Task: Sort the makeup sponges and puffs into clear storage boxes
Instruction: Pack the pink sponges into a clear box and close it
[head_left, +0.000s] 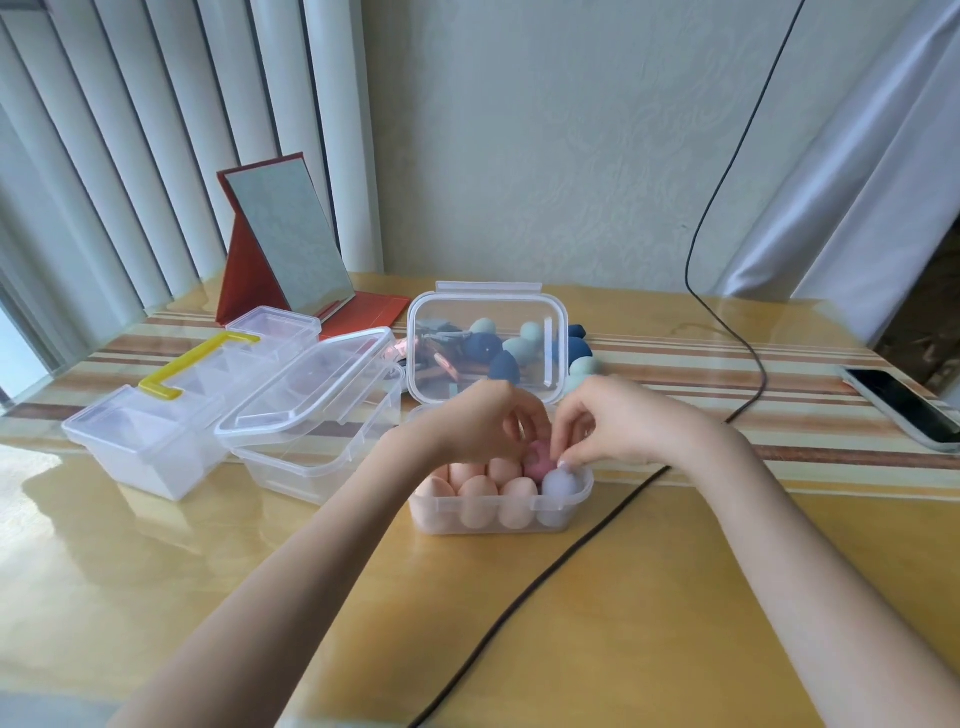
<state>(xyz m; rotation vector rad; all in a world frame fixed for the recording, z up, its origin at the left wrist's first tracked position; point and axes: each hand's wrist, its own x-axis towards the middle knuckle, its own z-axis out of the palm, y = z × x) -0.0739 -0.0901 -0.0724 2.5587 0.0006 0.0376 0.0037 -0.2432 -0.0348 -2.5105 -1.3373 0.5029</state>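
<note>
Fingers (563, 457) of the right hand (618, 423) bent downward, tips pressing on the dark pink egg-shaped sponge (537, 464) and touching the pale lilac egg-shaped sponge (560, 483). Fingers of the left hand (483, 423) curled over the same pink sponge, pinching it from the other side; exact grip partly hidden behind the knuckles. Both sponges standing in the small clear plastic box (498, 512), alongside rows of peach egg-shaped sponges (517, 493). Hinged clear lid (485, 345) standing upright behind the hands, screening loose navy and mint sponges (519, 345) on the yellow glossy bench (649, 597). To the left, an open clear rectangular tub (311, 431), then a clear compartment case with a yellow handle (171, 410), and a red folding mirror (291, 249) further back. Black cable (571, 556) running across the bench just right of the box, under the right forearm. Dark phone (906, 410) at the far right edge.
</note>
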